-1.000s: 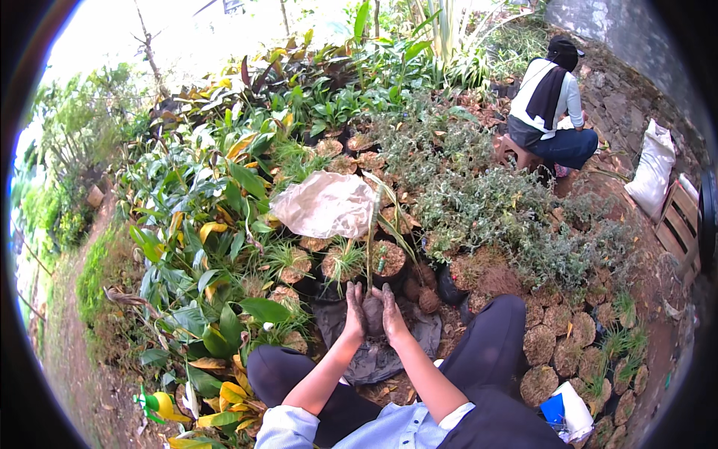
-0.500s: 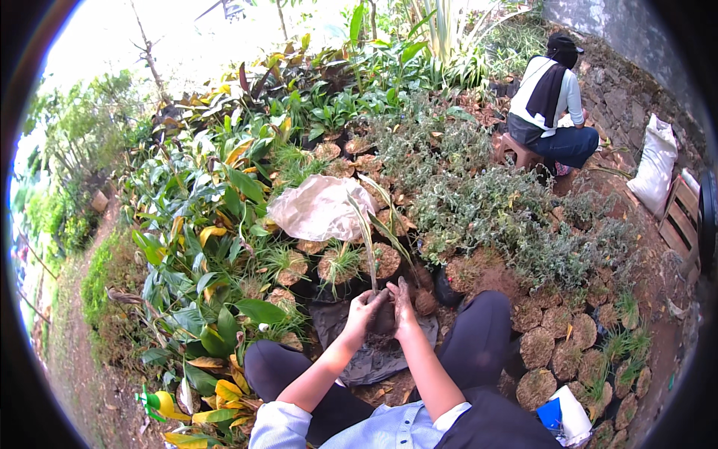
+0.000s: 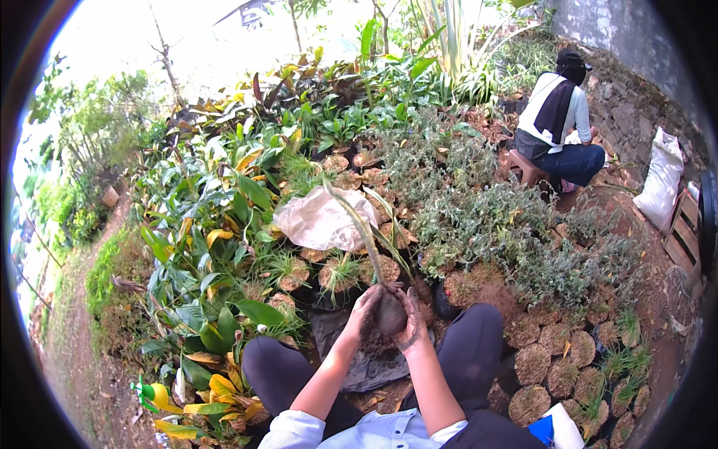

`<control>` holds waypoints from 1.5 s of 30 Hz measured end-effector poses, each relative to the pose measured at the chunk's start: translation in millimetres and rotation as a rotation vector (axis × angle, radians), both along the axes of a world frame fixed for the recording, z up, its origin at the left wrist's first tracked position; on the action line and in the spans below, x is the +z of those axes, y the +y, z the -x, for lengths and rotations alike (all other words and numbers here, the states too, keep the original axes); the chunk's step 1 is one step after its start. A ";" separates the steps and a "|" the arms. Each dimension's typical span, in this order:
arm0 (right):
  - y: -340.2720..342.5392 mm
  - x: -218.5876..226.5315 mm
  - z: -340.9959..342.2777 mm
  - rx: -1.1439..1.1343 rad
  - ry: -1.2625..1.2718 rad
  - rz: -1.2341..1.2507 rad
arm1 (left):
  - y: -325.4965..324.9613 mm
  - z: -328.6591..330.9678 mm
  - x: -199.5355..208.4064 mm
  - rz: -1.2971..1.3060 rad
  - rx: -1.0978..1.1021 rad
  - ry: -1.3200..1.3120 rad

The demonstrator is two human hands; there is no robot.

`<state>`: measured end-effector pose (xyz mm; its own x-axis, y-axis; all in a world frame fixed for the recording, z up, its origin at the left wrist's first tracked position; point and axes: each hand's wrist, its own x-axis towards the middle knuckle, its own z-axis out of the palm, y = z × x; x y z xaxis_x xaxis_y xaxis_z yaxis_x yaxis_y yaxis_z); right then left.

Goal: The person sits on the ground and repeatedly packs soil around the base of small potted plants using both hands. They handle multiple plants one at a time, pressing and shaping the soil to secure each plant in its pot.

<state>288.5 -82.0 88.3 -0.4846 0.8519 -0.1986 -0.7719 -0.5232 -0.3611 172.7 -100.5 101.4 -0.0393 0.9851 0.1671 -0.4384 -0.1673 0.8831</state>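
Between my two hands is a dark, rounded soil ball [image 3: 390,314]. A long, narrow, pale-edged leaf [image 3: 359,217] rises from its top and leans up to the left. My left hand [image 3: 363,314] cups the ball's left side, and my right hand [image 3: 413,318] wraps its right side; both are smeared with soil. Below them, between my knees, a black plastic sheet [image 3: 365,378] lies on the ground with loose dark soil on it. Just behind the leaf, a crumpled whitish plastic bag [image 3: 318,221] rests over potted plants.
Leafy plants [image 3: 217,284] crowd the left, near a yellow-green spray bottle [image 3: 155,395]. Grey-green bushy plants [image 3: 493,202] and several soil-filled pots [image 3: 532,364] stand at right. Another person [image 3: 557,120] sits on a stool [image 3: 526,166] beyond, near a white sack [image 3: 661,179].
My hands have shifted slightly right and closed around the soil ball, which now shows more fully between them. The leaf tilts further left at its top.
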 end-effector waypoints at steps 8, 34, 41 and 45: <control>-30.7 17.5 -5.9 -0.142 -0.237 0.066 | -19.6 -14.0 -6.8 0.156 -0.104 -0.234; -51.3 23.3 21.0 -0.430 -0.461 -0.389 | -2.8 -5.8 19.5 0.345 -0.150 -0.750; -51.2 41.3 5.6 -0.970 -1.408 -1.464 | -3.6 -9.1 -0.3 0.476 -0.194 -1.063; -50.0 17.0 8.1 -0.986 -1.077 -1.288 | -7.3 -5.9 -15.4 0.539 -0.308 -0.796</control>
